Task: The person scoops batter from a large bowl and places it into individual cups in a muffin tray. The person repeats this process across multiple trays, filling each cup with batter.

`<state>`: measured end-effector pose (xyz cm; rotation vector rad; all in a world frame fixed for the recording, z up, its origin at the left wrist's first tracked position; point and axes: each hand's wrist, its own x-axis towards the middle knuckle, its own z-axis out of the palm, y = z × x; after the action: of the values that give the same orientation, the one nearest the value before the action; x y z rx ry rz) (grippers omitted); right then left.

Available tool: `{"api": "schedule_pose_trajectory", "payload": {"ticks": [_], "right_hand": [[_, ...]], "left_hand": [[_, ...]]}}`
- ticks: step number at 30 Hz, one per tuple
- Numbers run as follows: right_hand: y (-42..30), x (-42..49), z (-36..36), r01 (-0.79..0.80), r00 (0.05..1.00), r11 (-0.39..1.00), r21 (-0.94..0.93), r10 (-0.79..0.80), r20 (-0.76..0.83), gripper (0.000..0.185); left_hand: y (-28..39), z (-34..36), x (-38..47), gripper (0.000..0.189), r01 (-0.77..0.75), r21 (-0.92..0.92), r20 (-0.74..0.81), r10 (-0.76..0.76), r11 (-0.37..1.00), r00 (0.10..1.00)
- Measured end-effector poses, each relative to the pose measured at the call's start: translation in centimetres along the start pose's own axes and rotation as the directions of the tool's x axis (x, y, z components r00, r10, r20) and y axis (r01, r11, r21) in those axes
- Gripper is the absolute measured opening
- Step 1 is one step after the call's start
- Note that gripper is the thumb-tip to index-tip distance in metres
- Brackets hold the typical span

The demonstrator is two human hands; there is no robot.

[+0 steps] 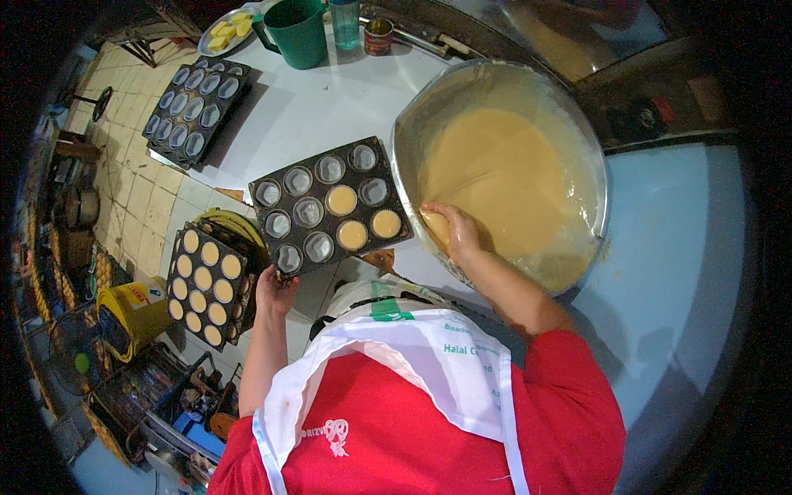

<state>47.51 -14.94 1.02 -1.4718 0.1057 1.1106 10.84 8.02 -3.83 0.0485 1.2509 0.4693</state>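
Note:
A dark muffin tray [303,223] lined with paper cups lies at a slant in front of me, partly past the table edge. Three of its cups, towards the right, hold pale yellow batter [352,235]; the others hold none. My left hand [277,294] grips the tray's near left corner. To the right stands a large metal bowl [588,179] with a pool of smooth batter [495,161] inside. Just within its left wall is my right hand [459,232], fingers curled around something batter-coated; whether that is a scoop or only batter, I cannot tell.
Stacked lined trays [192,111] stand at the table's far left. Below left, a filled tray [201,284] tops another stack beside a yellow bucket [133,312]. Along the back are a plate of yellow blocks [229,31], a green jug [300,37], a tumbler [345,25] and a tin [378,38].

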Motion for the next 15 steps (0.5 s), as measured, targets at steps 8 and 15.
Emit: {"api": "schedule_pose_trajectory", "payload": {"ticks": [8,15], "right_hand": [[-0.6,-2.5,2.8,0.275,0.961,0.943,-0.186,-0.278,0.013,0.029],[-3.6,-3.7,4.7,0.158,0.959,0.937,0.311,-0.221,0.176,0.03]], "left_hand": [[0.5,-2.7,0.3,0.02,0.0,0.034,-0.103,0.003,0.999,0.995],[0.2,-8.7,-1.6,0.017,0.035,-0.086,-0.036,-0.038,0.996,0.999]]}}
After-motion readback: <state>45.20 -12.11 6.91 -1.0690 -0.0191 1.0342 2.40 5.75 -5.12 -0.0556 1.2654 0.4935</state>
